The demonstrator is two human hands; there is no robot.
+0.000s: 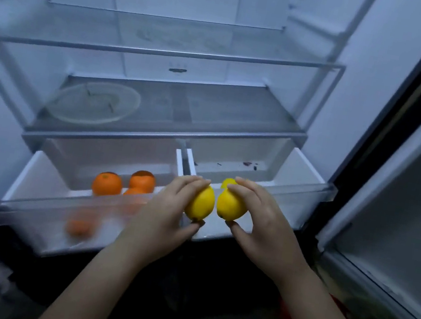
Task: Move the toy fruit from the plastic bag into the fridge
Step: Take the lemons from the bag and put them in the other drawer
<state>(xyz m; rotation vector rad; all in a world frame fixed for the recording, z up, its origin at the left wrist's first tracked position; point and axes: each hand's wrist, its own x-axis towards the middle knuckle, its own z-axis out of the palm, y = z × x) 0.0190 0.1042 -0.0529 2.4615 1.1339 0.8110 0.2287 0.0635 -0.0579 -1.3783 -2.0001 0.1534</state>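
Round orange toy fruits (107,184) already lie in the left clear plastic fridge drawer (55,212). The left hand (167,209) grips one yellow toy lemon (200,203), the right hand (263,218) another (231,205), above the right drawer's (309,176) front edge, not yet placed. The bag is out of view.

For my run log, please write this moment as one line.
left hand: holds lemon | right hand: holds lemon | oranges: in left drawer | third lemon: behind right fingers
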